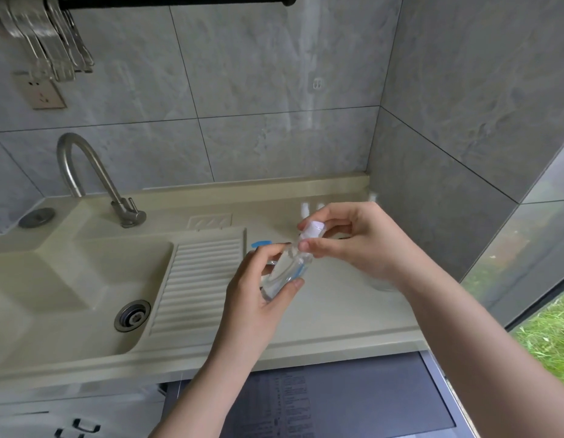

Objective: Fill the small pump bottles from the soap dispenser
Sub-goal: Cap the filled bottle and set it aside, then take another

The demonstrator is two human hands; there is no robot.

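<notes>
Your left hand (258, 279) curled round the clear bottle (287, 268), held tilted above the counter (337, 311) just right of the ribbed drainboard (198, 279); your right hand (353, 241) pinched its white pump cap (312, 230); whether the cap was going on or off I could not tell. The bottle was slick and tilted; a hard twist might have slipped it or spilled soap. Farther off, the blue-topped dispenser (261, 244) stood mostly hidden behind your left hand; more pump tops (306, 210) showed blurred near the far right corner.

Clear bottle (285, 270) with white pump cap (313, 230) (blue streak inside), beige ribbed counter (337, 311), grey marbled tiles (274, 74).
</notes>
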